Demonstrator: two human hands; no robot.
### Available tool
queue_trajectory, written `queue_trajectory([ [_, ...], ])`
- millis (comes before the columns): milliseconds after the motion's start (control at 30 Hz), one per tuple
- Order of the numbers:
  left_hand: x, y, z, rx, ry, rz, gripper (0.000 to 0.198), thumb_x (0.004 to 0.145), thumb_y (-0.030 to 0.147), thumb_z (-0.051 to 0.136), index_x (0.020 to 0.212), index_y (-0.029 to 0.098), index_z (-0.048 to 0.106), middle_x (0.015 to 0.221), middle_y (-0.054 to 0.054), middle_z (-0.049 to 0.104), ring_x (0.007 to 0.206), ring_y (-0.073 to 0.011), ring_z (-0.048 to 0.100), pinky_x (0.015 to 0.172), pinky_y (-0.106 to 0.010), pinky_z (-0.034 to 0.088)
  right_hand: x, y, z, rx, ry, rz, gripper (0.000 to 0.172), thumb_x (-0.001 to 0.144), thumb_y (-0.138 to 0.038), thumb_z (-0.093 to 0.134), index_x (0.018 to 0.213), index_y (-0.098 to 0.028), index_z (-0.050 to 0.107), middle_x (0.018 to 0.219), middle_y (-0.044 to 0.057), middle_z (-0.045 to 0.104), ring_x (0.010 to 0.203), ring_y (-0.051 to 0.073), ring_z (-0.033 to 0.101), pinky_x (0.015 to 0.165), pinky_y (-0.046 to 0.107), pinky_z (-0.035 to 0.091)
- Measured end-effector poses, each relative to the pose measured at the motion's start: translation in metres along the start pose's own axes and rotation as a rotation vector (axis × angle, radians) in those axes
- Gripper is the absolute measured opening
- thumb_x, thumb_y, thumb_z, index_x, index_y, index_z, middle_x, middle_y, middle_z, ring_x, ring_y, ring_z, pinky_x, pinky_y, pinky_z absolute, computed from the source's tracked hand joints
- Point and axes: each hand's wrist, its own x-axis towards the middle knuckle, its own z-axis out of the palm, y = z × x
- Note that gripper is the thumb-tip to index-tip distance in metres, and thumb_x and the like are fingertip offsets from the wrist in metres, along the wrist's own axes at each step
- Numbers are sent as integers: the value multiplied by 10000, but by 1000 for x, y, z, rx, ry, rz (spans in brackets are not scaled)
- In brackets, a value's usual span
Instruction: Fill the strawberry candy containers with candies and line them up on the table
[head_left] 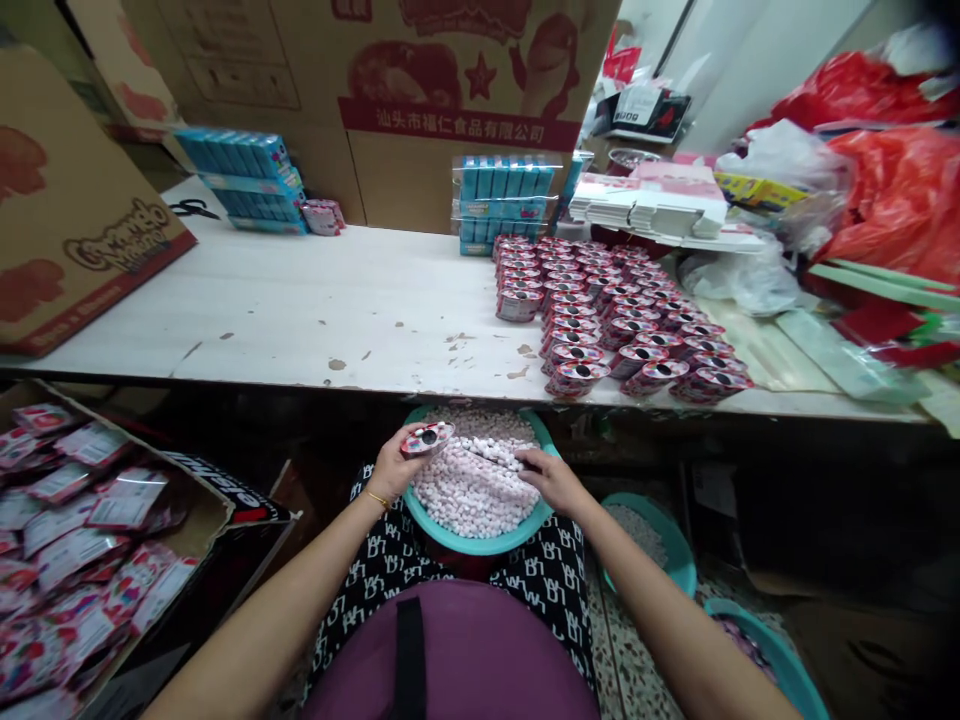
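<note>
On my lap rests a teal basin [486, 545] full of small white and pale pink pieces. At its left rim, my left hand [395, 465] is wrapped round a small red and pink packet [428, 438] with a dark round opening on top. My right hand [553, 480] lies over the right side of the basin, its fingertips bent into the white pieces [480, 490]; whether it holds any of them is hidden. On the right of the white table [337, 310], several similar packets [577, 376] stand upright in close rows.
Blue boxed packs [251, 180] stand at the table's back, before a large carton [270, 100]. An open box of flat packets [90, 530] is at lower left. More teal basins [679, 550] sit on the floor at right. Stacked white card [652, 205] and red bags [900, 190] lie at back right.
</note>
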Motion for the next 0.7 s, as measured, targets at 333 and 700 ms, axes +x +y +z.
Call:
queue_trajectory([
  [333,-5,-5,35,199,-90,144,380,645,132,582,1023,167,558,989,-55,604,923,-184,558,847,-314,424,8,-109,-50,-732,-257,9,291,802,-286,428,1030,-243,602,959,63,624,874,198,581,724,288,424],
  [700,-5,-12,20,127,-28,109,388,617,139,621,1000,168,565,1013,-63,595,945,-188,554,880,-341,414,-1,-124,-70,-869,-272,27,282,822,-257,381,1014,-229,585,937,71,607,828,190,594,669,272,423],
])
